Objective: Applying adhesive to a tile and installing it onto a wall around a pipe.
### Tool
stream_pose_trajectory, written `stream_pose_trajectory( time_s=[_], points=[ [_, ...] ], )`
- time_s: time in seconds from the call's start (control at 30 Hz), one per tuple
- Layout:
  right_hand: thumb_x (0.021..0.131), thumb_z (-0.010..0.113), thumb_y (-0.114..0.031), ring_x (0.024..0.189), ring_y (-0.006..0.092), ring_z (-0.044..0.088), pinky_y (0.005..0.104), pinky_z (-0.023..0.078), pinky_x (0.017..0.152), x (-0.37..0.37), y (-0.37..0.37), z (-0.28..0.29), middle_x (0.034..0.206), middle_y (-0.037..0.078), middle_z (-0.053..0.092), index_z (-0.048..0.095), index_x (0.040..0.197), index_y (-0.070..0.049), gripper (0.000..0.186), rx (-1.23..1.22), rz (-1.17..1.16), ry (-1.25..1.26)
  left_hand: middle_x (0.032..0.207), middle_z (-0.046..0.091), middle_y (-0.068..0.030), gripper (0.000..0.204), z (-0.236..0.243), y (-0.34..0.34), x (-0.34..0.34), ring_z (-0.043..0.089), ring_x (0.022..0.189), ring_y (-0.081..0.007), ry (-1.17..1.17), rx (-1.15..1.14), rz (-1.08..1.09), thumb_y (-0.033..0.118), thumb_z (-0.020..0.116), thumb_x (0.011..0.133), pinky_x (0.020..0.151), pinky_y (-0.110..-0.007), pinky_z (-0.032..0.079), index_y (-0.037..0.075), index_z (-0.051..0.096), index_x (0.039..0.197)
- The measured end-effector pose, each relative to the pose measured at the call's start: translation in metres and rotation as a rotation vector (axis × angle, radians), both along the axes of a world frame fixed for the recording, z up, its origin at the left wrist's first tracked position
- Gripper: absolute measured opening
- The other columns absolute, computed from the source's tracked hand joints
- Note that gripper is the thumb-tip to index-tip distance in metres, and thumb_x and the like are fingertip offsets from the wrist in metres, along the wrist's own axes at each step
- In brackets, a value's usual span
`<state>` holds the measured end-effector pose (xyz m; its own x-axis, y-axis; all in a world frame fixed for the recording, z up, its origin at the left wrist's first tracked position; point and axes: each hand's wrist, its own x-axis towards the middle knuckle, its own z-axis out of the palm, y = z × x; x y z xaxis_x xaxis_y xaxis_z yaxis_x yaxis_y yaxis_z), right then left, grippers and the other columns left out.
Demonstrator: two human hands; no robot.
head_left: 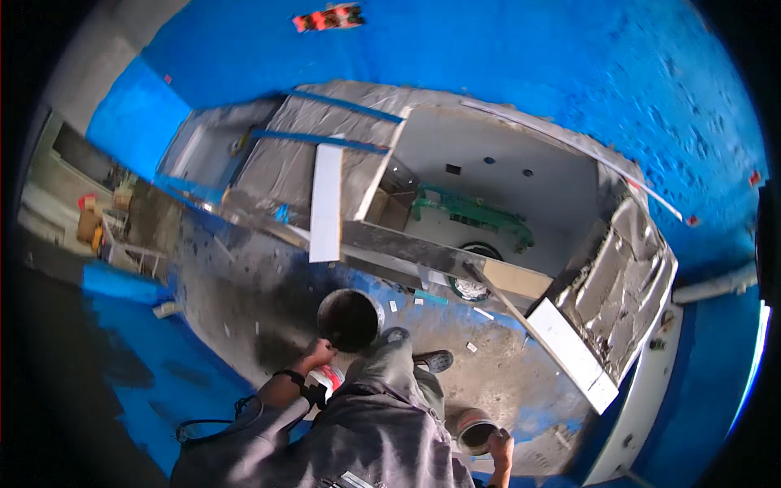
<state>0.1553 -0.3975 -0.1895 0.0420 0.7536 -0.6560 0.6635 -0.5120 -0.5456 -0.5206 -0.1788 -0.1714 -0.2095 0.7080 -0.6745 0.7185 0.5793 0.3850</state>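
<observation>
My left hand (316,355) grips the near rim of a dark round bucket (350,319) that stands on the dusty concrete floor in front of my feet. My right hand (499,449) holds a smaller round can (474,431) at its rim, low on the right beside my leg. My grey trouser leg (394,368) and dark shoes (435,359) lie between the two containers. A dark band circles my left wrist.
Ahead is a rectangular grey-tiled basin (504,175) with a green pipe fitting (472,211) inside. White boards (325,203) lean across its edge; another white board (573,351) lies at the right. Blue-painted walls (569,73) surround it. A black cable (207,424) lies at lower left.
</observation>
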Motion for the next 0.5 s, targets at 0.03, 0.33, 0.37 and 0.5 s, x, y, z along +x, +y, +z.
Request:
stream_pose_trajectory(
  time_s=[0.03, 0.33, 0.37, 0.5],
  points=[
    [0.083, 0.059, -0.011, 0.068, 0.025, 0.072, 0.0323, 0.056, 0.059, -0.027, 0.049, 0.035, 0.082, 0.018, 0.074, 0.057, 0.134, 0.005, 0.054, -0.153, -0.408, 0.021, 0.084, 0.073, -0.0195, 0.033, 0.002, -0.029, -0.01, 0.071, 0.081, -0.0332, 0.067, 0.019, 0.002, 0.034, 0.073, 0.079, 0.075, -0.046, 0.055, 0.002, 0.075, 0.087],
    [0.088, 0.066, -0.016, 0.077, 0.0225, 0.075, 0.0338, 0.058, 0.07, -0.08, 0.217, 0.042, 0.077, 0.018, 0.074, 0.06, 0.123, 0.01, 0.044, 0.02, 0.271, 0.121, 0.091, 0.073, -0.0207, 0.049, -0.037, -0.184, 0.014, 0.07, 0.091, -0.0365, -0.124, 0.0, 0.466, 0.046, 0.065, 0.083, 0.085, -0.046, 0.055, 0.0, 0.073, 0.1],
    [0.089, 0.067, -0.016, 0.078, 0.0214, 0.074, 0.0326, 0.058, 0.069, -0.136, 0.242, 0.064, 0.079, 0.019, 0.073, 0.059, 0.124, 0.011, 0.045, -0.125, 0.216, 0.108, 0.092, 0.073, -0.0204, 0.05, -0.034, -0.2, 0.018, 0.07, 0.093, -0.0359, -0.149, -0.066, 0.537, 0.046, 0.065, 0.084, 0.087, -0.046, 0.055, 0.001, 0.073, 0.102],
    [0.097, 0.063, -0.019, 0.076, 0.0214, 0.073, 0.0318, 0.06, 0.067, -0.307, 0.306, 0.055, 0.093, 0.018, 0.073, 0.063, 0.114, 0.008, 0.032, -0.403, 0.262, 0.345, 0.08, 0.074, -0.0157, 0.043, -0.037, -0.28, 0.035, 0.073, 0.078, -0.029, -0.265, -0.122, 0.835, 0.038, 0.068, 0.087, 0.074, -0.041, 0.057, -0.003, 0.072, 0.1]
  ],
)
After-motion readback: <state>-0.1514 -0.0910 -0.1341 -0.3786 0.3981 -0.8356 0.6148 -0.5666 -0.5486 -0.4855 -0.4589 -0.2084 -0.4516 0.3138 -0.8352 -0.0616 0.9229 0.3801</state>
